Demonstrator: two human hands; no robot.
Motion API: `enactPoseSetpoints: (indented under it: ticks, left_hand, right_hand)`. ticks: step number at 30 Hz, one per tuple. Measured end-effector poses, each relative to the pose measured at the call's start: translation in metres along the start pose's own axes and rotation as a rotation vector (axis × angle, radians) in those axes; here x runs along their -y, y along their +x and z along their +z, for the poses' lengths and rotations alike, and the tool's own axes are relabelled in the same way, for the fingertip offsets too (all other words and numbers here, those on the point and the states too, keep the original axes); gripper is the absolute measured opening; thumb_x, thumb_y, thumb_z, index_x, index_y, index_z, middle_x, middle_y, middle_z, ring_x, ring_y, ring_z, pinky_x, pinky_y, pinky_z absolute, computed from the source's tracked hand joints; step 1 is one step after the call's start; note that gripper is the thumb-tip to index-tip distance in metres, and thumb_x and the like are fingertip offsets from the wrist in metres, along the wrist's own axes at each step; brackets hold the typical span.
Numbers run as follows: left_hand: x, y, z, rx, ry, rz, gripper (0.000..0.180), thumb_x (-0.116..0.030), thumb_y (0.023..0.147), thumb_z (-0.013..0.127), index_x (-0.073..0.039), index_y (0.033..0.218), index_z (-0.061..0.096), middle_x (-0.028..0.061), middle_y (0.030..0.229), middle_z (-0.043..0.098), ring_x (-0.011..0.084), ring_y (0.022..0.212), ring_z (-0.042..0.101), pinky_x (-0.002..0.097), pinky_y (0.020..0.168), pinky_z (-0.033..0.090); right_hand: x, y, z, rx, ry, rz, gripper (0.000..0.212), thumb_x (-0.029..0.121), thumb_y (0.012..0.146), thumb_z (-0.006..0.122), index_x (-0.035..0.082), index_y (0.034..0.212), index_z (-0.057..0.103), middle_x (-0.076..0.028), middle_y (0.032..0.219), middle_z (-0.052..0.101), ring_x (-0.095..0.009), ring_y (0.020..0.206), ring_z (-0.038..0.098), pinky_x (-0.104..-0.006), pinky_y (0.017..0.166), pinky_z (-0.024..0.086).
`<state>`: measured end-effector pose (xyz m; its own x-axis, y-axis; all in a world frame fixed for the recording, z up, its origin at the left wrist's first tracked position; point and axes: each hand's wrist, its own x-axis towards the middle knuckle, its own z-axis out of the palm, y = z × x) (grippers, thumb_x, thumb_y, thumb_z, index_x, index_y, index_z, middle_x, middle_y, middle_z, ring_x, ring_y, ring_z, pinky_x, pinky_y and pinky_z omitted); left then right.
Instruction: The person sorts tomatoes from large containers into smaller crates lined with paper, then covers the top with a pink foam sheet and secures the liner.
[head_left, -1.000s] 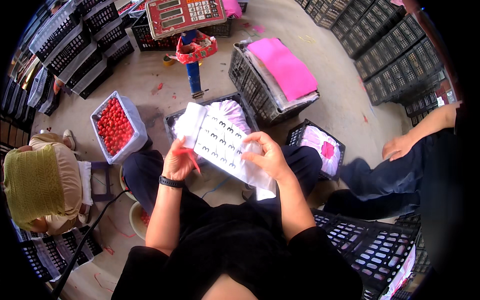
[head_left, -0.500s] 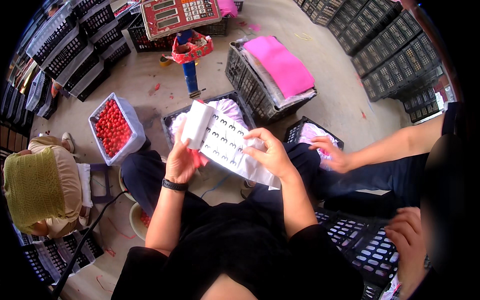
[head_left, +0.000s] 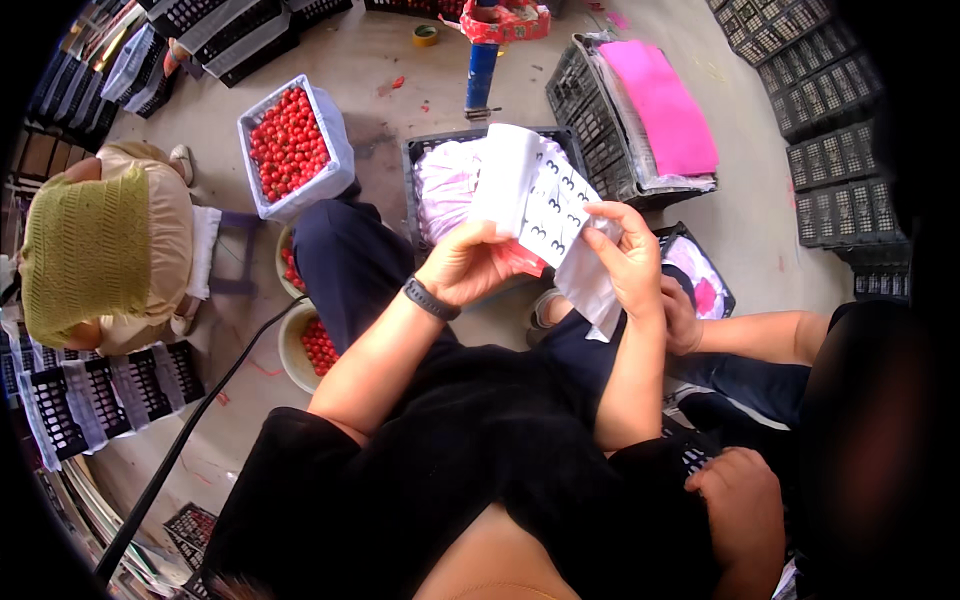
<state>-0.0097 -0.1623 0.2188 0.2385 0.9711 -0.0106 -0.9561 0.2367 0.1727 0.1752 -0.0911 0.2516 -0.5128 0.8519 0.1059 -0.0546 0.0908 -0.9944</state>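
Observation:
A roll of white printed labels (head_left: 508,172) is in my left hand (head_left: 462,265), fingers closed round its lower end. From it a strip of labels with black marks (head_left: 556,205) runs across to my right hand (head_left: 630,262), which pinches it between thumb and fingers. The strip's blank white end (head_left: 590,290) hangs creased below my right hand. Something red and thin (head_left: 524,258) shows beside my left fingers; its kind is unclear. Beneath the labels stands a black crate (head_left: 410,190) with lilac bundles (head_left: 447,182) in it.
A lined box of small red fruit (head_left: 288,145) and bowls of fruit (head_left: 318,348) lie left. At right, another person's hand (head_left: 680,318) is near my forearm; that person's other hand (head_left: 740,500) is lower. A pink sheet (head_left: 660,105) tops a crate. Someone sits far left (head_left: 90,255).
The view has shifted, so the surroundings sit higher and farther right. Less printed strip shows between my hands, and its end now hangs down. The other person's hand has come nearer my right forearm.

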Motion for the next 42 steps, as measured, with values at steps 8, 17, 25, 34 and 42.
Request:
enactPoseSetpoints:
  ticks: [8, 17, 25, 34, 42]
  left_hand:
    - [0.001, -0.011, 0.002, 0.036, -0.008, 0.124, 0.062, -0.01, 0.072, 0.057, 0.001, 0.127, 0.03, 0.0163, 0.124, 0.042, 0.0299, 0.115, 0.042, 0.0479, 0.093, 0.037]
    - [0.0, -0.014, 0.01, 0.091, -0.087, 0.041, 0.06, -0.007, 0.073, 0.058, -0.002, 0.126, 0.031, 0.0116, 0.121, 0.045, 0.0245, 0.114, 0.043, 0.0417, 0.097, 0.033]
    - [0.009, -0.016, 0.015, 0.253, -0.214, 0.015, 0.059, -0.009, 0.073, 0.059, -0.001, 0.125, 0.033, 0.0129, 0.122, 0.045, 0.0268, 0.115, 0.042, 0.0448, 0.095, 0.034]
    - [0.011, -0.008, 0.006, 0.219, -0.094, 0.054, 0.051, -0.011, 0.074, 0.059, -0.002, 0.12, 0.039, 0.0132, 0.117, 0.049, 0.027, 0.11, 0.046, 0.0457, 0.088, 0.041]
    - [0.007, -0.027, 0.004, 0.148, -0.176, 0.095, 0.05, -0.011, 0.074, 0.059, -0.001, 0.12, 0.04, 0.0138, 0.116, 0.05, 0.0275, 0.108, 0.047, 0.0452, 0.088, 0.041]
  right_hand:
    - [-0.001, 0.011, 0.01, 0.062, -0.219, -0.169, 0.026, -0.001, 0.071, 0.064, 0.005, 0.096, 0.06, -0.006, 0.099, 0.051, -0.014, 0.093, 0.048, -0.0256, 0.087, 0.035]
    - [0.008, 0.003, 0.011, 0.017, -0.493, -0.398, 0.03, 0.002, 0.067, 0.067, 0.009, 0.095, 0.062, -0.011, 0.113, 0.047, -0.024, 0.105, 0.045, -0.0344, 0.091, 0.035]
    - [0.015, -0.006, 0.012, -0.049, -0.489, -0.432, 0.02, -0.001, 0.067, 0.067, 0.006, 0.085, 0.06, -0.01, 0.112, 0.047, -0.021, 0.105, 0.044, -0.0321, 0.091, 0.034]
    - [0.009, -0.012, 0.011, -0.107, -0.457, -0.443, 0.018, -0.003, 0.068, 0.066, 0.004, 0.083, 0.058, -0.009, 0.108, 0.049, -0.019, 0.101, 0.046, -0.0297, 0.089, 0.036]
    - [0.001, -0.015, 0.014, -0.113, -0.346, -0.436, 0.015, -0.005, 0.071, 0.064, 0.003, 0.082, 0.057, -0.009, 0.106, 0.049, -0.019, 0.101, 0.046, -0.0305, 0.09, 0.035]
